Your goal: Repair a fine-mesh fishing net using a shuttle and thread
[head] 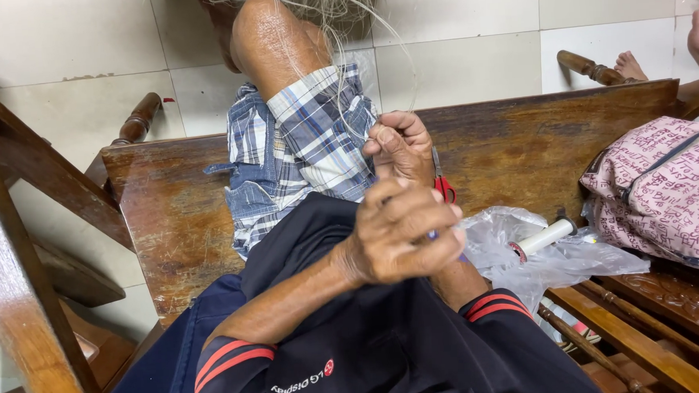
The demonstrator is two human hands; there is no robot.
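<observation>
The person sits on a dark polished wooden counter (520,146) with one knee raised, in blue-and-white plaid shorts (304,151).

The left hand (402,233) sits at frame centre, fingers curled closed around a small blue-tipped object that barely shows; what it is cannot be told. The right hand (401,145) is just beyond it at 12 o'clock, the two nearly touching. Its fingers are pinched narrow on thin pale fibre strands (361,102).

The strands run from the right fingers up toward 12 o'clock, where they join a tangled bundle of pale fibre (317,1) beyond the knee. Their long axis lies roughly along the 12-to-6 line, passing over the shorts. The right hand is the nearer to the strands; the left is just below it.

Small red-handled scissors (443,186) lie at 3 o'clock of the right hand, just beside it. Further toward 4 o'clock, a crumpled clear plastic bag (525,259) carries a white cylindrical spool (546,237). A pink patterned fabric bag (663,191) rests at the counter's right end.
</observation>
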